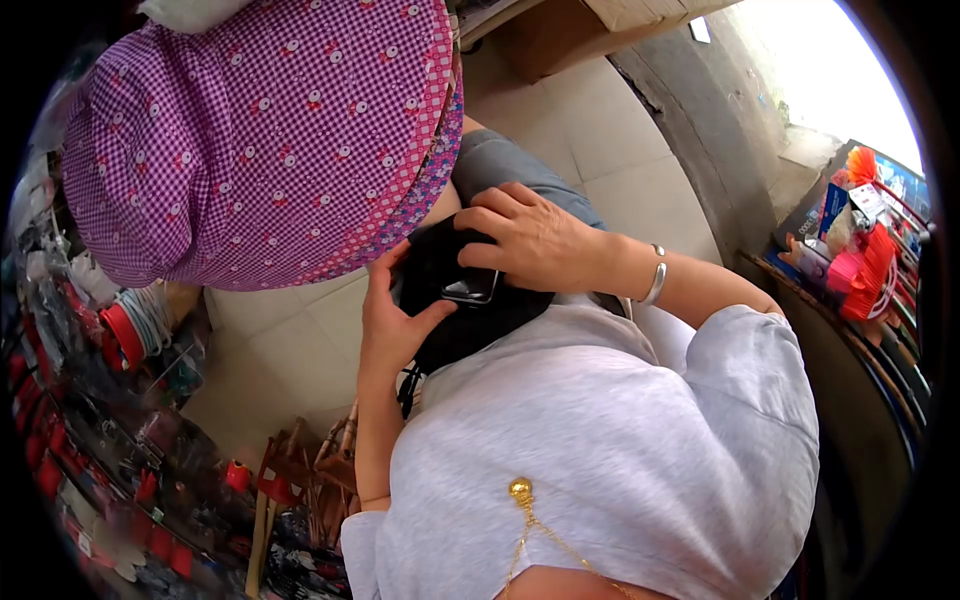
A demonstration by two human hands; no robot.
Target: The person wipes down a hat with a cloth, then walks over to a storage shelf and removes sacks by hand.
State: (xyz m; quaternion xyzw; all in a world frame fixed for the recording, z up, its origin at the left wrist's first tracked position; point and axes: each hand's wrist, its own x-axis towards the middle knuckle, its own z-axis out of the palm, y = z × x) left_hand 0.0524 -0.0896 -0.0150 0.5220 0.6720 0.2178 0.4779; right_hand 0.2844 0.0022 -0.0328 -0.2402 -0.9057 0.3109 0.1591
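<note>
Lap: a black, matte, soft-looking cloth bundle [440,342] sits at the centre of the frame, against the front of a pale grey short-sleeved T-shirt [600,430].
Left hand [390,320]: curves around the bundle's left edge, thumb set apart from the fingers, cloth held between them.
Right hand [535,235]: arches over the top with fingers bent down to the cloth; whether they pinch it, I cannot tell from here.
Shine: a small, dark, glossy rectangle with a pale rim [472,288] shows between the hands, near the left thumb.
Cloth: likely light, limp and quick to fold, with good grip for bare skin.
Gloss: probably stiff, smoother to the touch and easier to scratch or let slip.
Best hold: a broad grasp of the bundle's left edge, with the rectangle taken by its rim.
Upper left: purple-and-white gingham cloth with a floral border [270,150] hangs close to the hands.
</note>
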